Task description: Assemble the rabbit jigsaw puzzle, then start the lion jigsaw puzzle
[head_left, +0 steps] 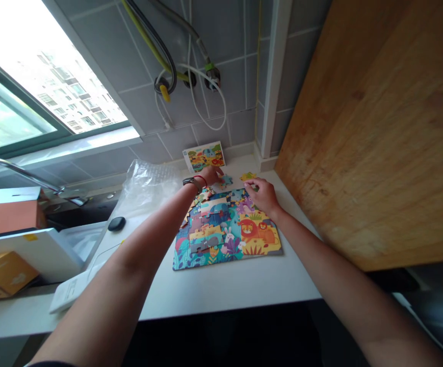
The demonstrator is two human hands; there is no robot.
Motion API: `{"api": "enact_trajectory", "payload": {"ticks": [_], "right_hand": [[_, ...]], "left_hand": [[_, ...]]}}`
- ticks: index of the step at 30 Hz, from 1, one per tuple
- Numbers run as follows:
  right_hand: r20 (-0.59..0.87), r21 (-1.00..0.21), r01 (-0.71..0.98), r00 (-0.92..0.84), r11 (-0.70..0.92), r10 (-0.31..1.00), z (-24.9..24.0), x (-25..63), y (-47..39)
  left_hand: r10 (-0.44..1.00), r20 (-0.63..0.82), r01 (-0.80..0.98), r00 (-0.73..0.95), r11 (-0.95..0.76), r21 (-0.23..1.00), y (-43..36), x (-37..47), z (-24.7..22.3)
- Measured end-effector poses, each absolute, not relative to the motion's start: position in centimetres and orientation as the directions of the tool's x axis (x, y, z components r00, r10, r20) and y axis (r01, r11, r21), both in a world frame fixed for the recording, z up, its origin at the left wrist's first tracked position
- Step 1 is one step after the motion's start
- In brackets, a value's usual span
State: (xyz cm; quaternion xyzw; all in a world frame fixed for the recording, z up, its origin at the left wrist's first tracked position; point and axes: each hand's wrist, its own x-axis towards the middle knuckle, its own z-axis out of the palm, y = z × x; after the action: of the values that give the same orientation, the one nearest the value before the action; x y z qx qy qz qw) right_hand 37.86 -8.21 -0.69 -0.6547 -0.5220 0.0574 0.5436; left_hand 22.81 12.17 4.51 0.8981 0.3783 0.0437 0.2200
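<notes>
A jigsaw puzzle with a colourful animal scene lies on the white counter, its lower right showing two lions. Loose puzzle pieces rest on its left and upper parts. My left hand, with a watch and red band at the wrist, reaches past the far edge with fingers spread beside a blue puzzle piece. At the puzzle's upper right is my right hand, thumb and forefinger bent together; whatever lies between them is too small to make out. A yellow puzzle piece lies just beyond those fingertips.
A picture card leans against the tiled wall. Clear plastic wrap and a black oval object lie left of the puzzle. Boxes stand by the sink and faucet. A wooden panel rises on the right.
</notes>
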Motion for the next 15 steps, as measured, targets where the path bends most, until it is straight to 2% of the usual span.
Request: {"api": "enact_trajectory", "payload": {"ticks": [9,12,15], "right_hand": [[0.526,-0.704,0.691,0.353,0.164,0.773,-0.4,37.1,-8.4],[0.521,-0.675,0.697,0.220,0.241,0.825,0.5,36.2,-9.0],[0.484,-0.631,0.691,-0.006,0.353,0.875,1.3,35.1,-9.6]], "left_hand": [[0.753,-0.035,0.574,0.657,-0.470,0.671,8.1,17.3,5.6],[0.734,-0.110,0.474,0.670,-0.310,0.824,5.1,15.3,5.4],[0.655,-0.172,0.442,0.736,-0.271,0.855,2.6,13.4,5.0]]}}
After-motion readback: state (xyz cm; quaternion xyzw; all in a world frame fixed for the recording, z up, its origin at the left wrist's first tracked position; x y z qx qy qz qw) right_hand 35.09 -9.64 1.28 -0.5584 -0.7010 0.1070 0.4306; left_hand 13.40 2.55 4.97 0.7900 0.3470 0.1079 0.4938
